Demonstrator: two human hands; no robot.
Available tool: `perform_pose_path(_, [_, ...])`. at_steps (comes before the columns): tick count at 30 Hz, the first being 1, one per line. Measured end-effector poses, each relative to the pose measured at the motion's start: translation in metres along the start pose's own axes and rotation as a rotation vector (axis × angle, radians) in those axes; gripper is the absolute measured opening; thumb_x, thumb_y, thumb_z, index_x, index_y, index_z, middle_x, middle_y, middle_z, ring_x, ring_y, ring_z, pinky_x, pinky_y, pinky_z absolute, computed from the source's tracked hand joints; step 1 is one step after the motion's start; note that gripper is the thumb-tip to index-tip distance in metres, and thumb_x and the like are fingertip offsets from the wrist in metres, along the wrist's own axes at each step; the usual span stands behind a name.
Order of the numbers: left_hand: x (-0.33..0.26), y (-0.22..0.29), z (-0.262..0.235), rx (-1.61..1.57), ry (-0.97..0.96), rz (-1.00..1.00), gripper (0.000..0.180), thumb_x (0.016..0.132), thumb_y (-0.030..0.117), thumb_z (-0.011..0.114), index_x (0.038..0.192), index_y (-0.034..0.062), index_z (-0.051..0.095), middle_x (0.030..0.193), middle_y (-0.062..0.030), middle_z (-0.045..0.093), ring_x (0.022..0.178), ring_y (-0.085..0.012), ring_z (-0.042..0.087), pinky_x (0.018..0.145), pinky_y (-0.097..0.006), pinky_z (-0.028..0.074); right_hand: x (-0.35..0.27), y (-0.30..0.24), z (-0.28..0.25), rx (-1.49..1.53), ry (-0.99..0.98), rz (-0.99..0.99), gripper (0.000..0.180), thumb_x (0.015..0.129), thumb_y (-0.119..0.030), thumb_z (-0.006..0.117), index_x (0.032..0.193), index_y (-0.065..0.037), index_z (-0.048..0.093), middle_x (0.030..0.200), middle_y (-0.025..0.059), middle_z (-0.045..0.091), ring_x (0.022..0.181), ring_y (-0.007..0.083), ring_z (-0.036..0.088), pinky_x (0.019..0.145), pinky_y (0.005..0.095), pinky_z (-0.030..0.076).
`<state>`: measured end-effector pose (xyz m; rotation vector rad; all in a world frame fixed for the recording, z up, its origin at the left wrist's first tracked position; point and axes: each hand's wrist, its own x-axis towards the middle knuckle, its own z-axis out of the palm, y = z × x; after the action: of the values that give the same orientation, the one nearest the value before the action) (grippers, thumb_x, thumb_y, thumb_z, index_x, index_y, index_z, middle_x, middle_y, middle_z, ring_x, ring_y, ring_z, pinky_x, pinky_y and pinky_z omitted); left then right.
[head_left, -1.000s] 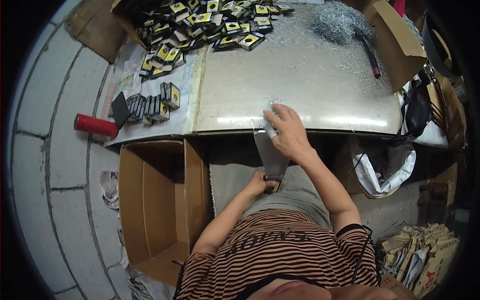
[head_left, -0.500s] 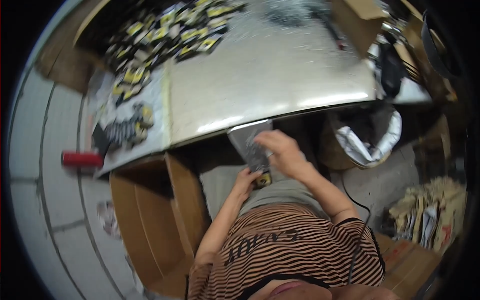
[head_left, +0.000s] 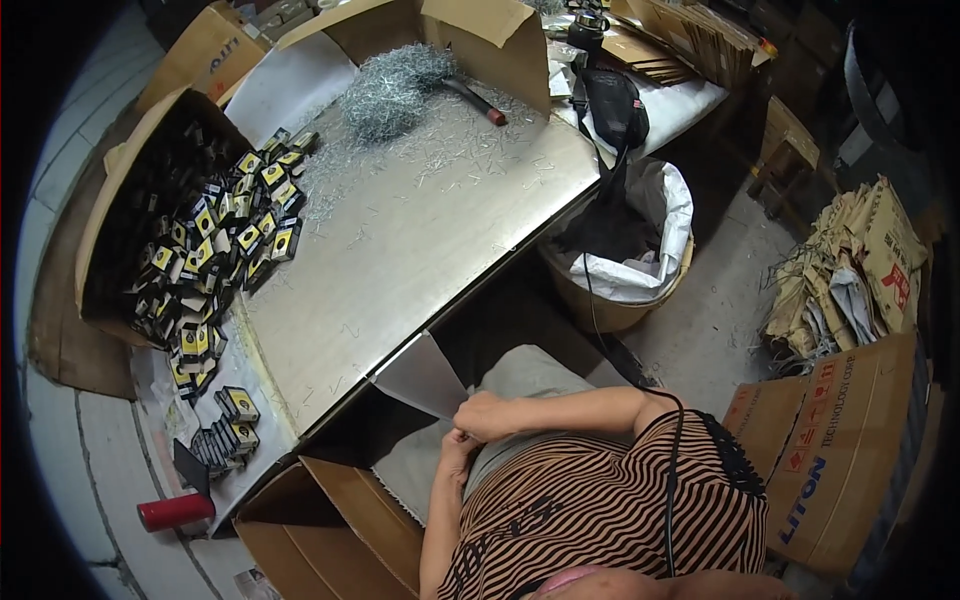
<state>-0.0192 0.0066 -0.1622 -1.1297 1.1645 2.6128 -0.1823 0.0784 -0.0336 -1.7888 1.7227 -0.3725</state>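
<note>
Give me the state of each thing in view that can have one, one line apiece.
Left hand: closed at the lap, what it grips hidden.
Right hand: fingers curled on the grey sheet.
Grey sheet: off the table, tilted at its edge.
Cardboard box: flaps open.
Lined bin: open, liner folded over the rim.
Red cylinder: lying on its side.
Metal slivers: heaped, some scattered.

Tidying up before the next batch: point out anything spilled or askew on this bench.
Loose metal staples lie scattered across the metal tabletop around the main heap. Small yellow-and-black boxes spill in a jumble from the tipped carton. Both hands are below the table's edge.
</note>
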Motion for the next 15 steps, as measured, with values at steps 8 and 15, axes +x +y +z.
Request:
perform_pose_path(8, [-0.038,0.042,0.019,0.043,0.005,0.179,0.036,0.08,0.01,0.065,0.114,0.0013,0.056,0.102,-0.004,0.064,0.09,-0.0137,0.061,0.082,-0.028,0.048,-0.007,0.019,-0.021,0.034,0.161,0.033,0.026,0.07,-0.008,0.061,0.095,-0.007,0.068,0.087,0.0151,0.067,0.084,0.0345,0.064,0.073,0.0434,0.05])
perform_pose_path(15, [-0.084,0.095,0.082,0.585,0.333,0.871,0.035,0.085,0.014,0.064,0.115,-0.0002,0.052,0.102,-0.0065,0.057,0.093,-0.0145,0.054,0.082,-0.026,0.045,-0.011,-0.012,-0.077,0.552,0.247,-0.002,0.02,0.073,-0.015,0.062,0.08,0.003,0.067,0.064,0.0157,0.063,0.058,0.0233,0.061,0.058,0.0347,0.049])
